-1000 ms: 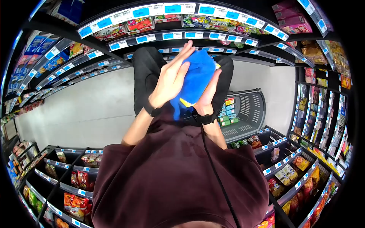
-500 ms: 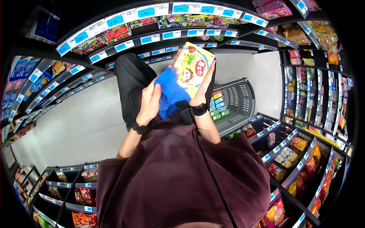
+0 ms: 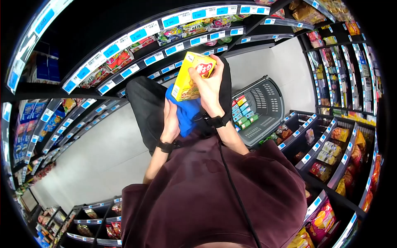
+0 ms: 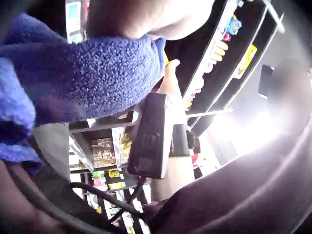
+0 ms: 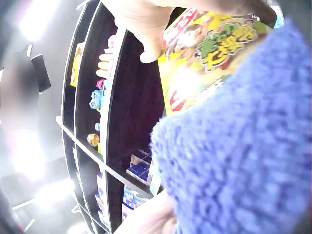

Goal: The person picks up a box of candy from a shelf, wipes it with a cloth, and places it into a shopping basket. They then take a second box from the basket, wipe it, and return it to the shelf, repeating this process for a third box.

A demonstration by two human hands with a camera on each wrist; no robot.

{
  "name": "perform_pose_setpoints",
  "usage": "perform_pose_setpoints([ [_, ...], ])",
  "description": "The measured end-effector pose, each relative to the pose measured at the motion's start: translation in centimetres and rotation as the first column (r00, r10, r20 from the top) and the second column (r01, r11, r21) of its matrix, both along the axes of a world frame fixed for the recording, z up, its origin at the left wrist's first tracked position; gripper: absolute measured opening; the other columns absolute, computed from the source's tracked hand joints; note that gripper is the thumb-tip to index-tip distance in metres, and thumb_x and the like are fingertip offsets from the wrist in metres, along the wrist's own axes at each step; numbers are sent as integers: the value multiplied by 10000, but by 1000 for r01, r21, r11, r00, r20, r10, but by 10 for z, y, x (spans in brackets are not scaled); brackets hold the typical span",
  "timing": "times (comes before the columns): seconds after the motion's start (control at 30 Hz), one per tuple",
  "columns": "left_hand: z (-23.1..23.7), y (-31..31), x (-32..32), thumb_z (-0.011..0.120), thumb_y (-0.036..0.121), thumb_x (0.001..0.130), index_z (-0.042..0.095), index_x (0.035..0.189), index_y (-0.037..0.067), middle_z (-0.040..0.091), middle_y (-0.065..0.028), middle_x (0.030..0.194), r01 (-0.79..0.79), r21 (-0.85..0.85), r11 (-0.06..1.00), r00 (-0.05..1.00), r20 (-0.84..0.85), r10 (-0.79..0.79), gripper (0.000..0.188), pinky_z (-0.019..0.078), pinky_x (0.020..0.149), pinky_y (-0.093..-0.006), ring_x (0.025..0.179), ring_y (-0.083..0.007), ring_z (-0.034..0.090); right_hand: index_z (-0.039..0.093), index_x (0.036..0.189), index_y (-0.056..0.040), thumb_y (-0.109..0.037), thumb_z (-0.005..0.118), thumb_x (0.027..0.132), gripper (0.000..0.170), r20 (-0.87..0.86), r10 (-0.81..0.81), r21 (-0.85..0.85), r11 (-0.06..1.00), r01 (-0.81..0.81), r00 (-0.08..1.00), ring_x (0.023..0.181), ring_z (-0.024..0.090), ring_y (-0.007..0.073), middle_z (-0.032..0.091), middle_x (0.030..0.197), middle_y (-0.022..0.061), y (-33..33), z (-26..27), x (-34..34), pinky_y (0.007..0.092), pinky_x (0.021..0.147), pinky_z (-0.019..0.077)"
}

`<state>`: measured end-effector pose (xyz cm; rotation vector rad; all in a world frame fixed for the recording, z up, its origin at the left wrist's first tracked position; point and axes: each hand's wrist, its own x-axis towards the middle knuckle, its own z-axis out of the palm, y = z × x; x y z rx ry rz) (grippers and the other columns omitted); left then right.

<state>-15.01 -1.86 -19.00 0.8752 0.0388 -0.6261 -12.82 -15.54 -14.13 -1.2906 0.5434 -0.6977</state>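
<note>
A yellow snack box (image 3: 185, 84) with a red label is held over the person's lap, tilted. My right hand (image 3: 211, 91) grips it from the right, with the thumb across one face and fingers over the far edge. My left hand (image 3: 171, 120) holds a fuzzy blue cloth (image 3: 188, 123) against the lower left of the box. In the left wrist view the cloth (image 4: 97, 78) covers much of the left side and hides what lies behind it. The right wrist view shows the printed box face (image 5: 195, 63) partly behind the cloth (image 5: 239, 156).
A grey basket (image 3: 271, 105) with several small boxes (image 3: 245, 112) stands on the floor (image 3: 103, 140) to the right. A shelf with price tags (image 3: 136, 36) runs close ahead, and snack shelves (image 3: 326, 153) stand behind at the right. A black cable (image 3: 231, 177) hangs down the shirt.
The cloth first covered the box, then slid down left to bare its printed face. Now the box is turned to another side, and my right hand has shifted over its front.
</note>
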Motion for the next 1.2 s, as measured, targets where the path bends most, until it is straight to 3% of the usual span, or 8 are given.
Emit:
perform_pose_setpoints([
  [0.13, 7, -4, 6, 413, 287, 1072, 301, 1505, 95, 446, -83, 1460, -25, -22, 999, 993, -113, 22, 487, 399, 1102, -372, 1308, -210, 482, 430, 1274, -35, -47, 773, 828, 563, 105, 2, 118, 993, -14, 995, 1004, 583, 143, 570, 1107, 71, -7, 7, 1, 289, 889, 502],
  [0.27, -22, 2, 3, 438, 109, 1030, 340, 1499, 79, 489, -88, 1436, -70, 42, 997, 993, -98, 73, 479, 420, 1079, -359, 1292, -213, 500, 447, 1252, -19, -58, 820, 769, 611, 90, 59, -121, 992, -48, 994, 1043, 571, 177, 547, 1133, 101, -15, -12, -5, 319, 892, 508],
  [0.37, -3, 0, 2, 414, 118, 1040, 310, 1509, 73, 469, -128, 1454, -47, -16, 999, 999, -17, 46, 482, 423, 1097, -437, 1306, -281, 499, 400, 1383, 9, -232, 883, 681, 885, -77, 72, -358, 929, -95, 994, 1175, 550, 282, 537, 1236, 179, -28, -19, -10, 372, 1006, 450],
  [0.43, 1, 2, 4, 410, 161, 1061, 313, 1501, 54, 483, -130, 1439, -31, -31, 999, 999, -46, 29, 463, 442, 1078, -400, 1279, -258, 524, 369, 1420, 16, -314, 886, 674, 966, -238, 114, -366, 909, -198, 964, 1185, 556, 328, 510, 1281, 227, -31, 10, -17, 400, 1005, 456],
  [0.57, 2, -2, 2, 459, 219, 1057, 363, 1465, 13, 547, -108, 1358, 9, 36, 999, 999, 34, -11, 467, 479, 1009, -348, 1192, -212, 574, 311, 1444, 68, -295, 886, 689, 1016, -408, 77, -475, 833, -283, 910, 1224, 543, 275, 512, 1304, 226, -41, 45, -31, 364, 1033, 445],
  [0.8, -10, 0, 0, 448, 250, 1065, 383, 1450, -13, 554, -107, 1342, 51, 111, 992, 990, 124, -65, 470, 464, 1010, -326, 1182, -185, 565, 226, 1463, 110, -336, 872, 695, 1098, -528, 32, -409, 866, -287, 849, 1285, 492, 347, 459, 1345, 278, -35, 52, -42, 399, 1082, 403],
  [0.93, -7, 5, -1, 428, 287, 1069, 370, 1458, -13, 535, -101, 1364, 62, 104, 993, 989, 130, -76, 495, 460, 1018, -331, 1188, -183, 558, 171, 1479, 63, -240, 837, 722, 1052, -389, 111, -318, 915, -247, 915, 1174, 585, 307, 555, 1260, 234, -31, 55, -42, 392, 1032, 450],
  [1.2, 3, 18, 2, 352, 351, 1074, 281, 1492, 47, 452, -196, 1470, 15, -71, 997, 994, 111, -7, 522, 513, 987, -472, 1179, -380, 589, 227, 1471, -6, -211, 866, 660, 1052, 44, -200, -708, 685, 172, 979, 1128, 599, 220, 617, 1241, 152, -108, 121, 24, 320, 877, 465],
])
